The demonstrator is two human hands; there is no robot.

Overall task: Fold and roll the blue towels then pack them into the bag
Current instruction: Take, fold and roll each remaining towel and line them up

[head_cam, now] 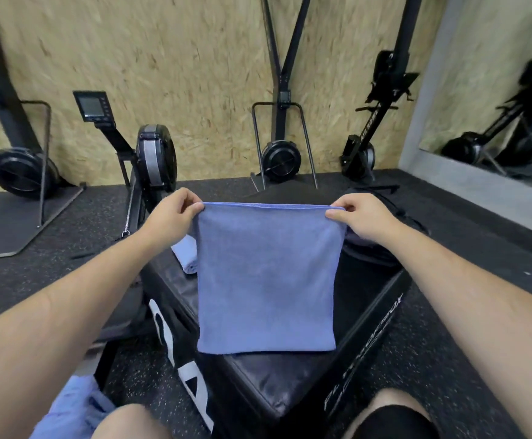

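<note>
**Left hand (176,213) and right hand (361,217) each pinch a top corner: blue towel (266,277) hangs flat between them**

- Box (274,381): black and padded, dead ahead, one corner pointing at 6 o'clock toward the knees. It's the work surface.
- Blue towel: hangs in front of the box top, well off the floor. The held edge runs taut from 9 to 3 o'clock and the drop runs 12 to 6. It's slightly taller than wide, so the long axis is vertical. Can't tell if the bottom edge touches the box or hangs just clear.
- Bag (382,248): dark, looks like the target. It sits at 2 o'clock from towel centre, just behind and below the right hand and partly hidden by it. Can't see the opening.
- Towel pile (71,407): loose blue cloth at 7 o'clock, beside the left knee, not yet folded.
- Folded towel (185,253): small blue bundle on the box at 9 o'clock, under the left wrist, its right side hidden behind the hanging towel.
- Hands: thumb and curled fingers are clamped on the corners, level with each other, at 10 and 2 o'clock from towel centre. Neither is nearer the towel.

My read is that the fold is at its start. To fold, bring the corners together along the 9–3 line, or lay the towel toward 12 o'clock on the box. The right hand is nearer the bag for packing.
</note>
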